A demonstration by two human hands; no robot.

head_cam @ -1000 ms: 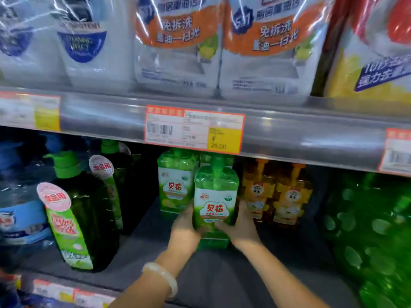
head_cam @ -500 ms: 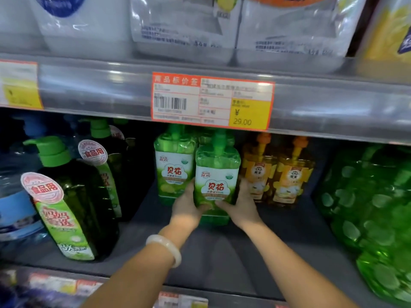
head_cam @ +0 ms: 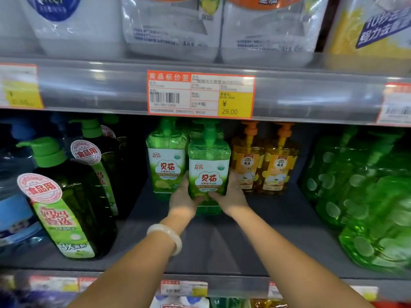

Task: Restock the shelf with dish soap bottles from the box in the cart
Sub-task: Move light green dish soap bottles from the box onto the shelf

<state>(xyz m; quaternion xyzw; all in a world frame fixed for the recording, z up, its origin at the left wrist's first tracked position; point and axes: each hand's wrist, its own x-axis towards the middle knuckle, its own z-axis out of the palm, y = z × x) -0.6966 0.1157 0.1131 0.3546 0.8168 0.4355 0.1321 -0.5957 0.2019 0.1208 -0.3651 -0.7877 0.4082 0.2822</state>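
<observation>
Reaching forward with both arms, the left hand and right hand clasped the green dish soap bottle upright on the shelf.

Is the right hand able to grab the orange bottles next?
Probably yes. The right hand sits just beside the orange bottles, with nothing between them, though it now holds the green bottle.

Dish soap bottle: clear green, green pump top, white-and-green label with red characters; standing upright on the grey shelf, sitting just in front and right of a matching bottle, beside two orange bottles.
</observation>
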